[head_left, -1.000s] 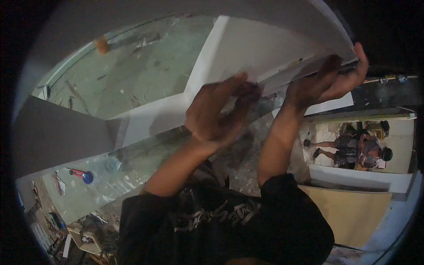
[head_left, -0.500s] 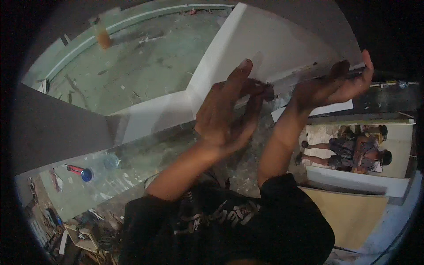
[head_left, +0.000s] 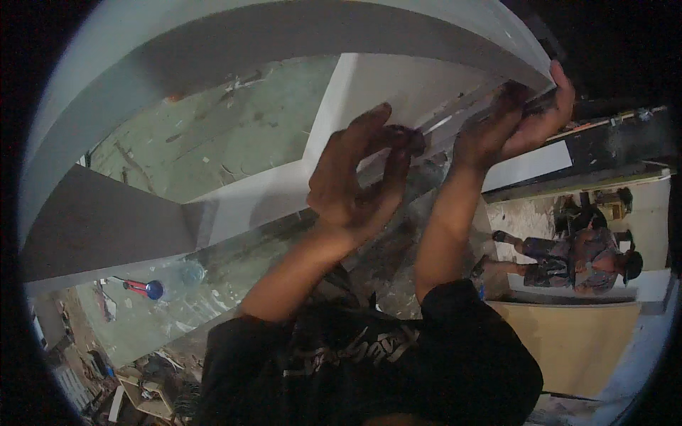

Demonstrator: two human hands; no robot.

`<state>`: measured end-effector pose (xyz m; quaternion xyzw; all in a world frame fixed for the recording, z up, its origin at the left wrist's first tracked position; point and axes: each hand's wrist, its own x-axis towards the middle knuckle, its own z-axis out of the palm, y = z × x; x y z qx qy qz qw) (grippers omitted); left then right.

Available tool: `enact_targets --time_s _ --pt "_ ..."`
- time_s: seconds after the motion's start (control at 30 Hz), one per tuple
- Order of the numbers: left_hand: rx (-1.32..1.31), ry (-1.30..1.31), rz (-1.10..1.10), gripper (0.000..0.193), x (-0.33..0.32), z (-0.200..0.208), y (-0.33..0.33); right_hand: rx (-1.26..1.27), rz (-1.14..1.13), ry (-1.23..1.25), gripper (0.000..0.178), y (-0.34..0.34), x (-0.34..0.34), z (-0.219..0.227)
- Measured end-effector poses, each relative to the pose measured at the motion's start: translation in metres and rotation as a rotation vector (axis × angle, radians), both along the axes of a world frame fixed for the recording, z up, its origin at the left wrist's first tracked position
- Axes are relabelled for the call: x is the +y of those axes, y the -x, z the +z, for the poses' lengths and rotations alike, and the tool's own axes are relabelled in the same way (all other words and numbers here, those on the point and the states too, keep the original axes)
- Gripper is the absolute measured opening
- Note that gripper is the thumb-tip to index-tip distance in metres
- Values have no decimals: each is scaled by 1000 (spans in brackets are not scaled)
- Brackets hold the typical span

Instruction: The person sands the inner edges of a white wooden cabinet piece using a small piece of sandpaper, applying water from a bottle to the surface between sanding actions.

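Note:
A large pale board frame, like an open cabinet carcass, stands in front of me on the worktable. My left hand is at its inner corner, with thumb and fingers closed in a pinch. Whatever lies between the dark, shadowed fingertips is too small to make out; a thin pale streak runs off beyond them. To the right, my right hand has its fingers curled round the end of the far board, and part of its palm is in shadow.
Through the frame shows a stained greenish tabletop. Nearer left lie a red-and-blue tool and a clear round container. Below is a wooden box among scraps. On the right are a white strip, a yellowish panel and another person.
The frame's far board now spans the top of the view and covers the orange-filled cup seen before. My right hand has shifted slightly left with it; my left hand keeps its pinch.

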<state>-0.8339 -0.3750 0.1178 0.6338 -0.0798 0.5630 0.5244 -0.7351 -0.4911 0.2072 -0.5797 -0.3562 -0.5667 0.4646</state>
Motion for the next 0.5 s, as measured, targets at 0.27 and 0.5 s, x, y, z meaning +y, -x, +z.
enact_targets --time_s 0.27,0.5 --pt "152 -98 23 48 7 -83 15 -34 -110 43 42 5 -2 5" --pt "18 59 22 47 -7 -21 1 -25 -174 21 43 6 3 4"
